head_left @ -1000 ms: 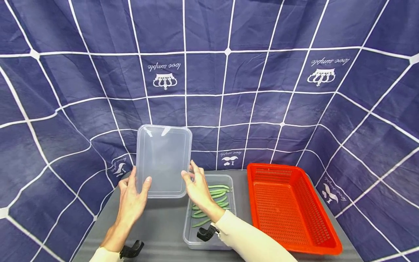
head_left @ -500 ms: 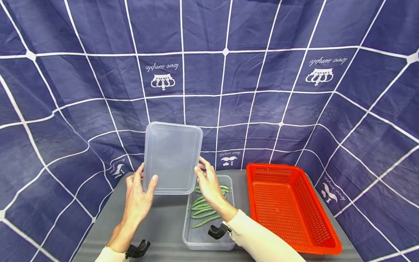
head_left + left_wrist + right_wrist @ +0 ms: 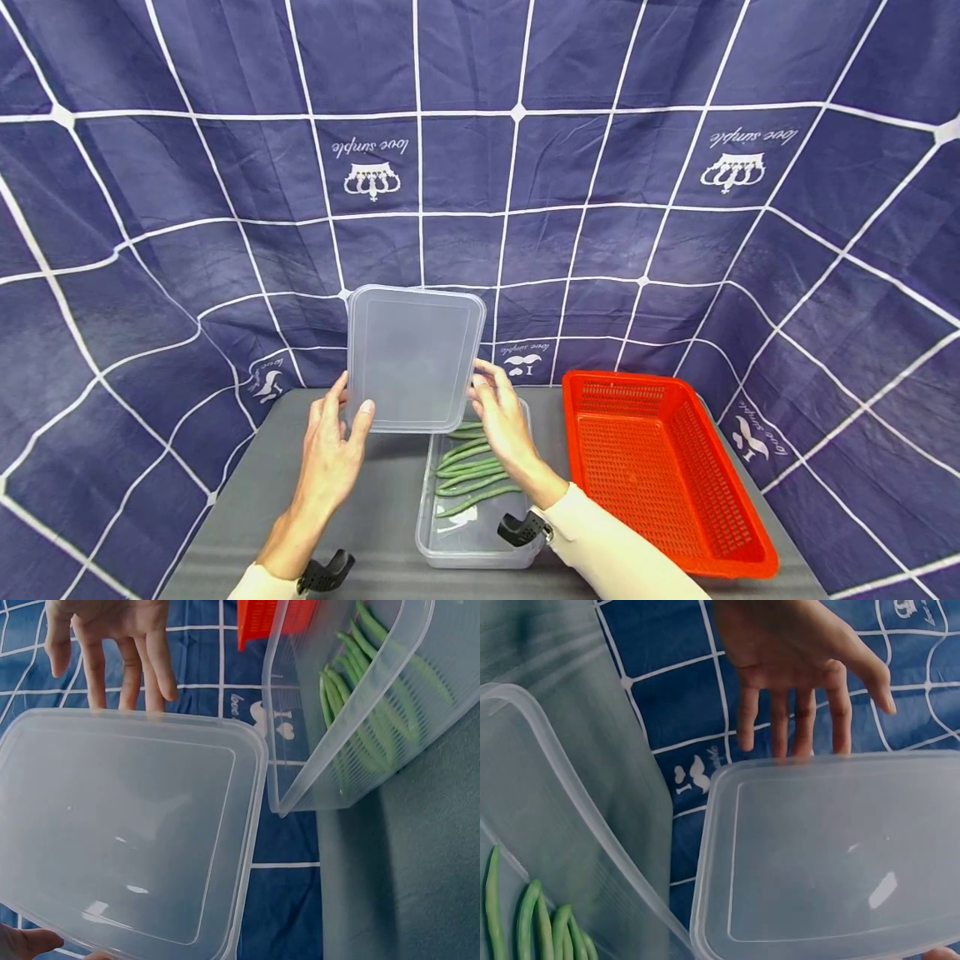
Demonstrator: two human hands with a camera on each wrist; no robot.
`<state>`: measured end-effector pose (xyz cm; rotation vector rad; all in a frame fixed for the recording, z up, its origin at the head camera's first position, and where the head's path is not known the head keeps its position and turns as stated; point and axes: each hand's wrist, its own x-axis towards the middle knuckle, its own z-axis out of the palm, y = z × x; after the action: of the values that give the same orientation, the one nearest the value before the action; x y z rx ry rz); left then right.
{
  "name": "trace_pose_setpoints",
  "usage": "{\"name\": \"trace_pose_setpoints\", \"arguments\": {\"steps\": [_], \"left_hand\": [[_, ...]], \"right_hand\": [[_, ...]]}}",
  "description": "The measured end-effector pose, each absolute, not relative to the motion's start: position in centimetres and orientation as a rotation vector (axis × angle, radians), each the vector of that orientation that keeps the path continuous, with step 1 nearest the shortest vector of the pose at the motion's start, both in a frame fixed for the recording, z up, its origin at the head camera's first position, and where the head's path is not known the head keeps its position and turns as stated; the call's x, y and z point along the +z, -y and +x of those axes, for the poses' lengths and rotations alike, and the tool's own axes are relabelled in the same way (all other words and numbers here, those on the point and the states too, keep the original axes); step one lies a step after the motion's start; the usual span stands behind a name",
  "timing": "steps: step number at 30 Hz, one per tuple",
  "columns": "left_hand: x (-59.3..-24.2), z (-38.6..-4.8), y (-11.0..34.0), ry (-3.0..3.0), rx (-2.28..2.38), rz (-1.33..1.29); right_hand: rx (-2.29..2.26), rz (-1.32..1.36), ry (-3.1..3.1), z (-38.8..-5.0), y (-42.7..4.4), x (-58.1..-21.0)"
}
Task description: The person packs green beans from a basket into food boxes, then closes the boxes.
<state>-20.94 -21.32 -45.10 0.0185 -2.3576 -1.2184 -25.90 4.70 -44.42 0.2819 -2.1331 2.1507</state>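
In the head view, a rectangular translucent plastic lid (image 3: 416,362) is tilted up above the table. My left hand (image 3: 330,458) holds its left edge, thumb in front and fingers partly hidden behind. My right hand (image 3: 504,425) holds the lid's right edge, with some fingertips hidden by it. Beneath and to the right sits an uncovered clear plastic container (image 3: 476,560) with several green beans (image 3: 472,479) lying in it. In the left wrist view, the right hand's fingers (image 3: 129,671) meet the lid's far edge.
A red perforated plastic basket (image 3: 660,467) stands right of the container. A dark blue curtain (image 3: 465,167) with white lines surrounds the back and sides of the grey tabletop (image 3: 375,517).
Both hands have carried the lid rightward, so it now hangs partly over the far left part of the container. The container and basket stay in place.
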Motion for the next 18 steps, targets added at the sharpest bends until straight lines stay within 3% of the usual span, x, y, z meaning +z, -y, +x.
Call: {"name": "trace_pose_setpoints", "arguments": {"steps": [18], "left_hand": [[-45.7,-20.8,19.8,2.407,-1.436,-0.042]], "right_hand": [[2.18,0.353,2.106,-25.2,-8.5,-44.6]]}}
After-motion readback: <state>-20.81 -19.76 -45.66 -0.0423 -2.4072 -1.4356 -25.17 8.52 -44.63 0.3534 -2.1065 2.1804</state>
